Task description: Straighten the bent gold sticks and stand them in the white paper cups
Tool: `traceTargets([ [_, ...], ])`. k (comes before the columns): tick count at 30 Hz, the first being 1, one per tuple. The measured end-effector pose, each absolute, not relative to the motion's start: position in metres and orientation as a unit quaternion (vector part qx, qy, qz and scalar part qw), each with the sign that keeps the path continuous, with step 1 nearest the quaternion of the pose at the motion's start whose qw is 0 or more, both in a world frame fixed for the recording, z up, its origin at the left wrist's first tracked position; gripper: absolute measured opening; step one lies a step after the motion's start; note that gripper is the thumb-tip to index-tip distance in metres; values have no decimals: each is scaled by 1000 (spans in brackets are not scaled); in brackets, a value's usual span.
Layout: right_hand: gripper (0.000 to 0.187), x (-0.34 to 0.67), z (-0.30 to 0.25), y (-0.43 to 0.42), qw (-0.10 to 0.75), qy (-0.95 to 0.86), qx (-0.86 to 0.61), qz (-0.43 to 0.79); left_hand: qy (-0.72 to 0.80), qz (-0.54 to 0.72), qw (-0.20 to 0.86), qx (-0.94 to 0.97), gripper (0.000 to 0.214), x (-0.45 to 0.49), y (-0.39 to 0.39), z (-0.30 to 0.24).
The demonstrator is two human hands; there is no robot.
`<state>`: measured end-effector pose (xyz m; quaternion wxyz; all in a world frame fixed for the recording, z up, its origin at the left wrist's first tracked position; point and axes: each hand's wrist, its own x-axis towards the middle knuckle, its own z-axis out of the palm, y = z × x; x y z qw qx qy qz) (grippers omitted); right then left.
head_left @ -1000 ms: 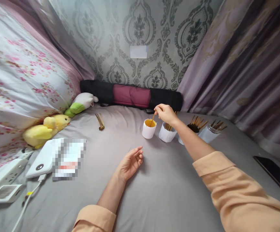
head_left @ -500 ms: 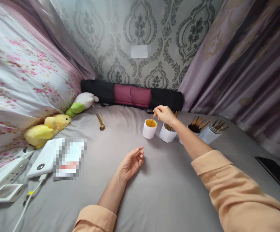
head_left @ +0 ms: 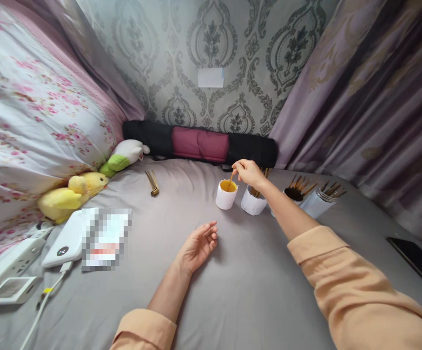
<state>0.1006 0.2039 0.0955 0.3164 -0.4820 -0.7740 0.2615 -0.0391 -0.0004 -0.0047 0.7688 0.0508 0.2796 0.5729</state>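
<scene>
My right hand [head_left: 249,173] pinches the upper end of a thin brown stick [head_left: 231,183], whose lower end is inside a white cup [head_left: 226,198] with a yellow interior. Just right of it, partly behind my right wrist, stands another white-wrapped cup [head_left: 253,205] with several sticks in it. On the grey sheet lies my left hand [head_left: 198,247], on its side with loosely curled fingers apart and nothing in them. It is in front of the white cup, not touching it.
Beyond my right forearm stand a dark-mouthed container [head_left: 294,194] and a pale jar [head_left: 319,203], both holding sticks. A gold clip-like object [head_left: 153,184], plush toys [head_left: 60,201], a power bank [head_left: 68,240] and a power strip [head_left: 14,262] lie leftward. A phone [head_left: 414,262] lies right.
The view has shifted very slightly. Both hands, the stick and the cups keep the same positions relative to one another.
</scene>
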Motion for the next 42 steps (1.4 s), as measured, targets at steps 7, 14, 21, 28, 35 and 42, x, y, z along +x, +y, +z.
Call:
traceTargets([
  [7,23,101,94,205,315,-773,-480,270,276,572,770,54,20,-40,-1,-5],
  [14,26,103,94,206,309,-774,-476,281,280,573,768,55,21,-40,-1,-6],
  [21,28,104,94,206,299,-778,-480,274,277,573,769,58,20,-40,0,-6],
  [28,26,104,94,206,298,-769,-486,289,275,574,769,56,19,-40,0,-6],
  [35,26,104,95,205,306,-761,-489,297,276,574,769,55,19,-40,-1,-6],
  [42,26,106,94,204,302,-760,-495,293,276,573,769,58,19,-40,0,-6],
])
